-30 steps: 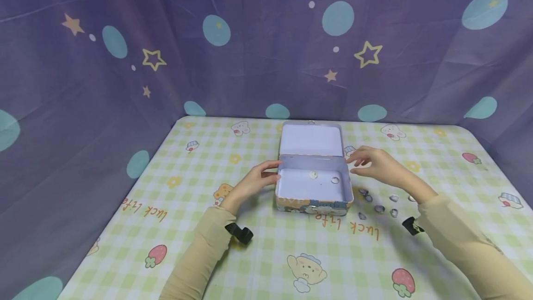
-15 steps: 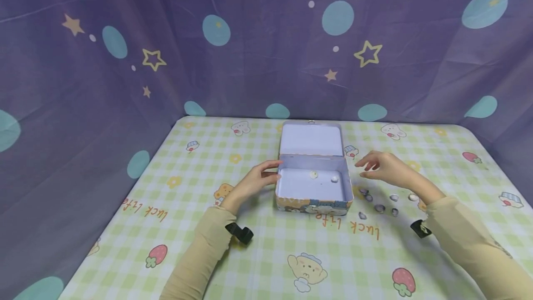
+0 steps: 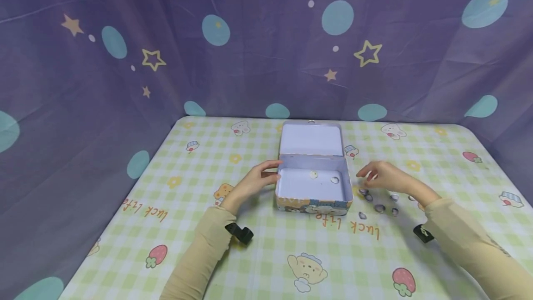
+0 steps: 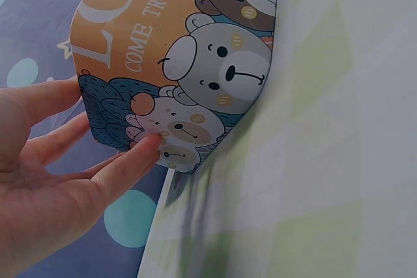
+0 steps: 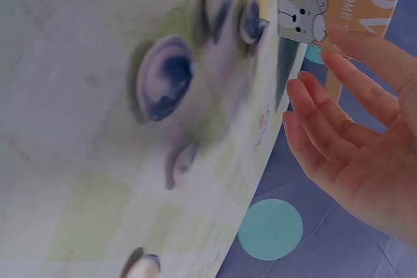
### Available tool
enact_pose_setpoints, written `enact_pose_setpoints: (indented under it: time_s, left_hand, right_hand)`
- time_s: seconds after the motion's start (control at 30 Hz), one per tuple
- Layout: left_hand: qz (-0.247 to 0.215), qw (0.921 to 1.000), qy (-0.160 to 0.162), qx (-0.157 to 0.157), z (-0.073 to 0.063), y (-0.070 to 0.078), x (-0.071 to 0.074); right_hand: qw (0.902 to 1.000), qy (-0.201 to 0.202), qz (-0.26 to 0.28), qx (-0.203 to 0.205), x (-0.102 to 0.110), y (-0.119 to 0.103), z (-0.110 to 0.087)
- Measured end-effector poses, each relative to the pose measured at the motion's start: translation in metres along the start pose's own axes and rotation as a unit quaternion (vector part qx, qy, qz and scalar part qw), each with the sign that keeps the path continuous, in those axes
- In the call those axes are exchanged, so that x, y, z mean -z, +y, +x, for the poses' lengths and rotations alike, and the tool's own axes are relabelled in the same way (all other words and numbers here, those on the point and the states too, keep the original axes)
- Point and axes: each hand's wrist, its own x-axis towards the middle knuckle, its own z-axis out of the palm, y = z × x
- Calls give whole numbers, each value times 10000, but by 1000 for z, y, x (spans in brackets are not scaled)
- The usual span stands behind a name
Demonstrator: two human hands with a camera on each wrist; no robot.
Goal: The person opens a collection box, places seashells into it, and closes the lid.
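Note:
An open tin box (image 3: 312, 207) with a bear print stands on the table, its lid (image 3: 310, 140) tipped back. Inside lie two shells, a pale one (image 3: 313, 175) and another (image 3: 335, 180). My left hand (image 3: 254, 182) touches the box's left side, its fingers (image 4: 55, 99) at the box's edge and its thumb on the printed wall. Over the shells to the right of the box hovers my right hand (image 3: 385, 176), fingers loosely bent and holding nothing. Several purple-and-white shells (image 3: 379, 208) lie there; a large one (image 5: 165, 79) shows in the right wrist view.
A green-checked cloth (image 3: 233, 263) with cartoon prints covers the table. Purple curtain (image 3: 258, 68) with stars and dots hangs behind and at the sides. More shells, one of them (image 3: 362, 215) near the box's front right corner, are spread on the cloth.
My right hand has moved away from the box's right rim, to the right and then down toward the loose shells. The left hand and the box stay in place.

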Motion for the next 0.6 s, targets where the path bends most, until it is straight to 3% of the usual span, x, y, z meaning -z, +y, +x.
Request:
enact_pose_setpoints:
  time_s: [0.37,0.6]
  left_hand:
    - [-41,10000,17,62,-1,1,0]
    - [-51,10000,13,0,0,0,0]
  right_hand:
    - [9989,-292,-34,-368,-7,5,-1]
    - [9984,-399,-32,-394,-12,11,0]
